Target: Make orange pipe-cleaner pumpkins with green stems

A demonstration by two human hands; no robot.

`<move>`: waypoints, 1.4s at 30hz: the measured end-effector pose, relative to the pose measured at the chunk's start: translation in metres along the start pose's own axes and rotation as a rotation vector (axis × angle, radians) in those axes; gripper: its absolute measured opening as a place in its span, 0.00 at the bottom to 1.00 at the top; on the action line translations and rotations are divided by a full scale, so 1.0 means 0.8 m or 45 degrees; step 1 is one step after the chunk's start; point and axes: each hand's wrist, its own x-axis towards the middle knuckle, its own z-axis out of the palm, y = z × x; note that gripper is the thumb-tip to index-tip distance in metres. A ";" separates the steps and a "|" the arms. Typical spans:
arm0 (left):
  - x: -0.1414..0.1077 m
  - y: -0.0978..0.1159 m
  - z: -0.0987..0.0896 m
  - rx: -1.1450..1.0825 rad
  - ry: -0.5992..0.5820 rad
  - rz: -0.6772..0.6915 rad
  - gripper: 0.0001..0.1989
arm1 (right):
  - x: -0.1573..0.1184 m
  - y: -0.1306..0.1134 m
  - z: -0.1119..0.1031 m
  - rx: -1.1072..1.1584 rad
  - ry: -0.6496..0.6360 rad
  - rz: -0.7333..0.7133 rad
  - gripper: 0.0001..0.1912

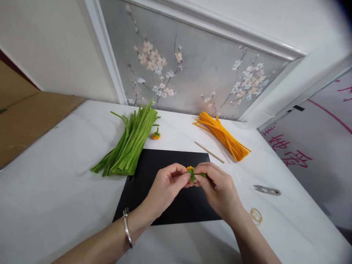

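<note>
Between my two hands is a small pipe-cleaner pumpkin point(190, 169), orange with green on top, held above a black mat point(176, 209). My left hand point(171, 180) pinches it from the left, thumb and fingers closed. On the other side my right hand point(215, 180) grips the green pipe-cleaner stem point(201, 175) between thumb and fingertips. Much of the orange part is hidden by my fingers. Behind the mat stands a similar little orange pumpkin point(156, 135) with a green stem.
A thick bundle of green pipe cleaners point(134, 143) lies left, overlapping the mat's corner. Orange pipe cleaners point(224, 137) lie at the back right beside a thin wooden stick point(209, 152). Thread snips point(267, 190) and yellowish rubber bands point(256, 216) rest on the right. A cardboard box point(30, 121) borders the left.
</note>
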 end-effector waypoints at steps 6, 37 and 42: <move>-0.001 -0.004 -0.001 0.069 0.053 0.030 0.07 | 0.001 -0.006 0.005 -0.132 0.062 -0.044 0.06; 0.003 -0.013 -0.009 0.236 0.017 0.226 0.05 | -0.002 -0.010 0.018 -0.153 0.211 -0.072 0.09; 0.002 -0.019 -0.011 0.375 0.036 0.257 0.07 | -0.006 -0.002 0.020 -0.573 0.198 -0.279 0.15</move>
